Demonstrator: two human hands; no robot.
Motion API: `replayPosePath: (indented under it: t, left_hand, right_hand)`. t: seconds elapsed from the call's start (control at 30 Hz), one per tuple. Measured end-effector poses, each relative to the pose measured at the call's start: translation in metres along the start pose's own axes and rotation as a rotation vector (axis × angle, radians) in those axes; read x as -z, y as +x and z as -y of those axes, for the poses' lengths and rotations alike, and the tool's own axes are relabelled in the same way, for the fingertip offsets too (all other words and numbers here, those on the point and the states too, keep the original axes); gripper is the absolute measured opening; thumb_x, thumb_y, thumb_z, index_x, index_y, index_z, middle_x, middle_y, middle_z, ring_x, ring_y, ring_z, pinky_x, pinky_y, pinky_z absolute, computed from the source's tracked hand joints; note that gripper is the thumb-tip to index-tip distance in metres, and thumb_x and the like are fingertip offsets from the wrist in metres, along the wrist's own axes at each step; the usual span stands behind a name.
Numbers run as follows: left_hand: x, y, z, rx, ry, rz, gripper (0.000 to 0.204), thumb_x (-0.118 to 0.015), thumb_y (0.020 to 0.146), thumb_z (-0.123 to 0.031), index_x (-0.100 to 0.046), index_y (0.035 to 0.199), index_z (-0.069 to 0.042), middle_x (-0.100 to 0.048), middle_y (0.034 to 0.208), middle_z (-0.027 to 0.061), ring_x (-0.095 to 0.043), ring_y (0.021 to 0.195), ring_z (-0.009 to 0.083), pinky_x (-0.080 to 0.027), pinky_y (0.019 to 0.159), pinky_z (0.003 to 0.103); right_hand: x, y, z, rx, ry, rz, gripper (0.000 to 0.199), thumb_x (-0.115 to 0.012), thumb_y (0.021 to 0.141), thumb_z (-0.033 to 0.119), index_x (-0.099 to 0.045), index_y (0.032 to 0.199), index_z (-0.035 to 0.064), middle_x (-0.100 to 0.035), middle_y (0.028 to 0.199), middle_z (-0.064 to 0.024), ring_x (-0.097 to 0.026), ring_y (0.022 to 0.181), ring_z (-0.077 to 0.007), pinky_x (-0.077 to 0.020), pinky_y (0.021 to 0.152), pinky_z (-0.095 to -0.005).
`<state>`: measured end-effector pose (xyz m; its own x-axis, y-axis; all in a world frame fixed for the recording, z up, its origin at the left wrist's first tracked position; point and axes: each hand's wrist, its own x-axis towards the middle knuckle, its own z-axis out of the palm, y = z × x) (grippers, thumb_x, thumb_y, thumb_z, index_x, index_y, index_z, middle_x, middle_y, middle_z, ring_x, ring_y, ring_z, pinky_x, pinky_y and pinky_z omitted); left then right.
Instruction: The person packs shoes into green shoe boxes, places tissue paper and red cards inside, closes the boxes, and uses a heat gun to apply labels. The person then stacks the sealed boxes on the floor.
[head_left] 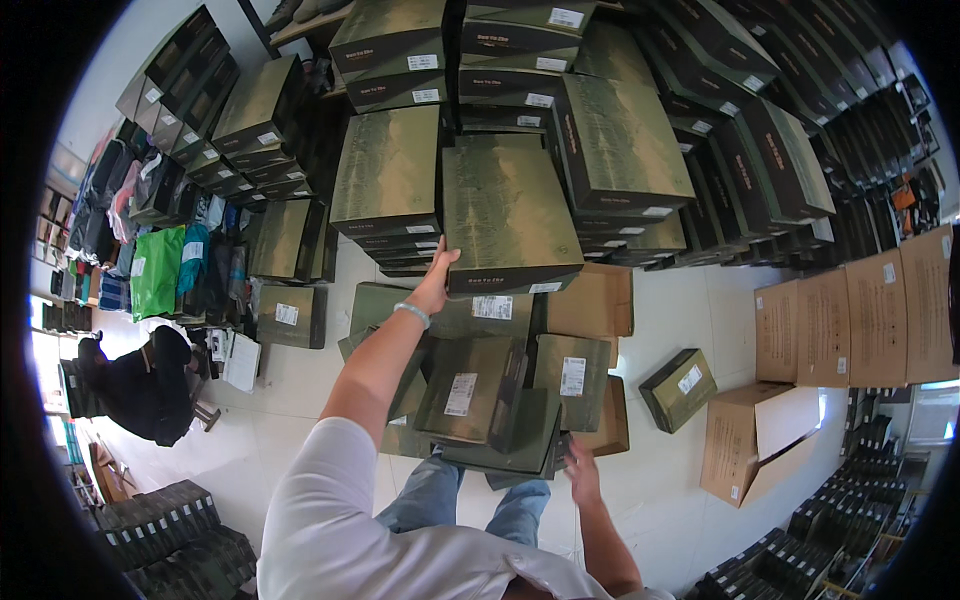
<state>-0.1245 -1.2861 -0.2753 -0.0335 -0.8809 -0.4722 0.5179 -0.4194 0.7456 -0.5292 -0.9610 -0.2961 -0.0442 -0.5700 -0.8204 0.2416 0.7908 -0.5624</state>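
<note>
My left hand [432,280] reaches forward and grips the left front corner of an olive-green shoebox [512,205] with a dark side. My right hand [583,476] is lower down, beside the right end of a dark green box [515,437]; its fingers are somewhat apart and slightly blurred, and I see nothing held in them. Between my arms lies a pile of shoeboxes with white labels, among them a tilted shoebox [470,392] and a second labelled shoebox [572,382].
Tall shoebox stacks [385,165] rise ahead. An open brown carton [590,300] sits behind the pile. On the right are a lone shoebox [678,388], an open carton [745,440] and upright cartons [825,310]. At left stand a black-draped chair [150,385] and a green bag [157,272].
</note>
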Motion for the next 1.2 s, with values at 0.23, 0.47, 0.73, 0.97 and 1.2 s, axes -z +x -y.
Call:
replayPosePath:
  t: [0.23,0.47,0.73,0.97,1.2]
  left_hand:
    - [-0.009,0.093,0.030,0.131,-0.026,-0.561,0.091,-0.064,0.085,-0.055,-0.020,0.152,-0.013,-0.029,0.152,0.0174,-0.035,0.135,0.0381,-0.035,0.107,0.053]
    - [-0.050,0.128,0.055,0.157,-0.725,-0.050,0.071,-0.054,0.094,-0.048,-0.028,0.146,-0.009,-0.032,0.148,0.0190,-0.032,0.136,0.0408,-0.031,0.110,0.064]
    - [-0.060,0.169,0.015,0.013,-0.676,-0.261,0.063,-0.048,0.098,-0.042,-0.031,0.142,0.001,-0.037,0.145,0.0175,-0.044,0.127,0.0411,-0.041,0.105,0.060]
    - [-0.047,0.155,0.021,0.084,-0.628,-0.209,0.078,-0.050,0.096,-0.045,-0.016,0.146,0.005,-0.025,0.147,0.0285,-0.035,0.133,0.0448,-0.039,0.109,0.055]
    - [0.046,-0.043,0.168,0.118,0.344,0.011,0.049,-0.058,0.096,-0.035,-0.048,0.135,-0.006,-0.060,0.124,0.0075,-0.058,0.110,0.0173,-0.047,0.094,0.034]
  right_hand:
    - [0.006,-0.021,-0.042,-0.131,-0.071,-0.108,0.050,-0.046,0.097,0.037,-0.041,0.142,0.0149,-0.049,0.140,-0.0053,-0.055,0.120,-0.0270,-0.0435,0.096,-0.0443]
    - [-0.026,0.000,-0.055,-0.078,-0.058,-0.009,0.045,-0.043,0.101,0.027,-0.038,0.143,0.0105,-0.051,0.137,-0.0079,-0.057,0.118,-0.0227,-0.0472,0.095,-0.0381]
    - [-0.019,-0.013,-0.060,-0.180,-0.095,-0.185,0.051,-0.055,0.095,0.040,-0.047,0.138,0.0143,-0.056,0.133,-0.0055,-0.058,0.115,-0.0231,-0.0438,0.093,-0.0390]
    - [-0.004,-0.006,-0.091,-0.265,-0.091,-0.272,0.052,-0.059,0.093,0.040,-0.048,0.137,0.0132,-0.058,0.130,-0.0062,-0.059,0.110,-0.0224,-0.0442,0.091,-0.0379]
    - [-0.027,0.018,-0.125,-0.229,-0.149,-0.220,0.048,-0.056,0.096,0.040,-0.051,0.133,0.0101,-0.060,0.124,-0.0056,-0.061,0.105,-0.0196,-0.0462,0.085,-0.0359]
